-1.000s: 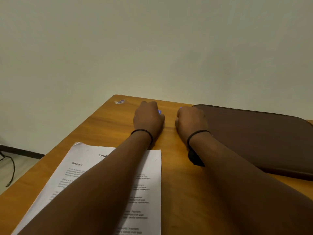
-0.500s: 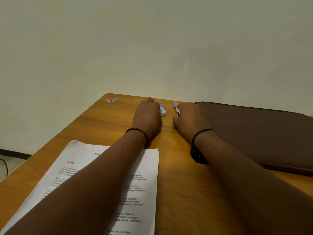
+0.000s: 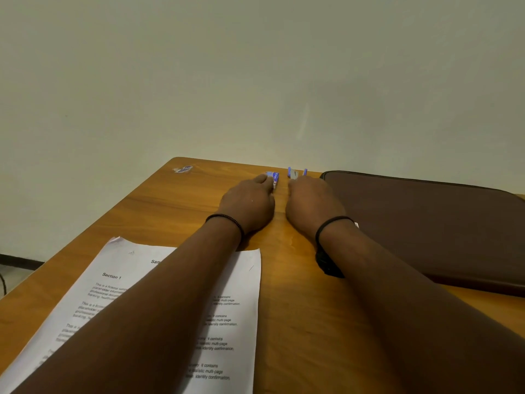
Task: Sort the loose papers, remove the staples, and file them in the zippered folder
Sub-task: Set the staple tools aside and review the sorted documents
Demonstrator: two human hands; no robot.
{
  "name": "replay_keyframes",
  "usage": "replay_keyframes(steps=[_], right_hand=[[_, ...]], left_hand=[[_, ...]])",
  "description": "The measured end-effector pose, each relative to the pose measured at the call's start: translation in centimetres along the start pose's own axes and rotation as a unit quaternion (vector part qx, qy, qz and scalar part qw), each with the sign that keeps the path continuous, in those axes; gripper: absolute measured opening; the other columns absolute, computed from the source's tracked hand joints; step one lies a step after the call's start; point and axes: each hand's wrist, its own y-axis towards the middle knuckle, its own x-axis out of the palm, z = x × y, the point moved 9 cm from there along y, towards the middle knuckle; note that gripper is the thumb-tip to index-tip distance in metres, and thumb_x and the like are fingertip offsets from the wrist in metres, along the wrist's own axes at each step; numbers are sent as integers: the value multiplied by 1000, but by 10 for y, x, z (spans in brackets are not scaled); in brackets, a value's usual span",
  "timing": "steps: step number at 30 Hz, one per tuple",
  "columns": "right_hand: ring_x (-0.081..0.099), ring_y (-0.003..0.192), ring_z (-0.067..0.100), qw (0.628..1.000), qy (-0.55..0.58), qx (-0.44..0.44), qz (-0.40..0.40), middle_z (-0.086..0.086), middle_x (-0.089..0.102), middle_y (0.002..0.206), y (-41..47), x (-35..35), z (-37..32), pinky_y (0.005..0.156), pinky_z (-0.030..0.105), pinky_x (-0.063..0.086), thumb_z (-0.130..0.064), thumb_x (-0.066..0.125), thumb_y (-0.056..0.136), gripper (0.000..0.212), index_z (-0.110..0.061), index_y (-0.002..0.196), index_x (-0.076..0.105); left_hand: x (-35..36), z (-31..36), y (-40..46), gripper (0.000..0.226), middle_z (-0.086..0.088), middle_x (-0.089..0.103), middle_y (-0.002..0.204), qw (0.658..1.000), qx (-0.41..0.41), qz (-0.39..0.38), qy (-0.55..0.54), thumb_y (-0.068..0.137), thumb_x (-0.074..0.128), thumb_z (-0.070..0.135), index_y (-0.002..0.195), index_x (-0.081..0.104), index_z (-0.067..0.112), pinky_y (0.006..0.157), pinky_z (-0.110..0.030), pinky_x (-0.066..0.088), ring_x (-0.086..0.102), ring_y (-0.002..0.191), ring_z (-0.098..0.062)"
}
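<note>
Papers: our printed stack (image 3: 235, 308) lies on the near left of the desk (image 3: 298, 322), under our left forearm, unsorted as far as we can judge.
Staple remover: the small blue tool (image 3: 295, 174) sits at the far edge, at our right hand (image 3: 311, 203); fingers hidden, so we cannot tell the grip.
Blue box: our left hand (image 3: 250, 203) touches the little box (image 3: 273, 177) (staples, perhaps) with its fingertips.
Folder: the brown zippered folder (image 3: 426, 223) lies shut at right.
Progress: nothing filed yet; everything remains.
</note>
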Motion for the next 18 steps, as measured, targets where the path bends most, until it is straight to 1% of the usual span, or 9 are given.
replay_keyframes(steps=[4,8,12,16,18], right_hand=[[57,107,27,1000,-9,-4,5,14,60,120,-1,-1,-1,87,32,46,-9,47,96,30,-6,122,60],[58,107,27,1000,-12,-1,-1,14,61,120,0,-1,-1,88,32,47,-9,48,96,29,-6,122,60],[59,104,26,1000,-10,1,3,14,61,119,-1,-1,1,83,30,45,-9,48,96,28,-6,121,61],[59,106,26,1000,-7,-1,8,13,61,121,2,-1,1,85,30,45,-9,48,96,30,-7,124,60],[59,106,26,1000,-4,-4,16,13,61,121,2,-1,2,86,31,46,-10,47,96,32,-7,126,60]], left_hand=[[2,-2,0,49,-5,30,162,1000,0,-3,4,106,33,30,154,32,17,104,-40,45,44,135,-26],[2,-1,-1,52,-4,25,164,1000,-9,-12,13,107,32,30,157,26,17,111,-40,38,36,141,-27],[2,3,-3,52,-5,25,163,1000,-5,-15,21,107,31,29,157,25,16,111,-40,36,35,141,-29],[2,0,-2,53,-6,23,164,999,-11,-23,24,107,31,30,158,23,16,112,-40,34,33,143,-29],[2,-1,-4,55,-6,19,166,999,-22,-27,5,107,32,30,159,19,17,113,-42,33,31,144,-30]])
